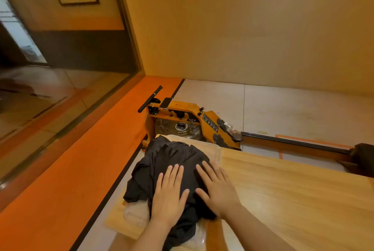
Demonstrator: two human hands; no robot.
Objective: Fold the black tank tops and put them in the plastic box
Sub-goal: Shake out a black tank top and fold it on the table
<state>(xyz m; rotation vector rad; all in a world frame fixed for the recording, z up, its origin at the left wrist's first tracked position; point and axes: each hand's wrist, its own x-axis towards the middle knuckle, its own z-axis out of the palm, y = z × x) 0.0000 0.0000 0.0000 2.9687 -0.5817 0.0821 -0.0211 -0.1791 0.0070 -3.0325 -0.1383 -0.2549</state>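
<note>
Black tank tops point(172, 159): heaped over the plastic box point(214, 150) at the worktop point(293, 194) end.
Left hand point(169, 196): flat on the heap — fingers straight.
Right hand point(217, 189): flat beside it — fingers spread.

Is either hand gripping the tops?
No, the left hand and right hand both lie flat, fingers straight, on the tops.
</note>
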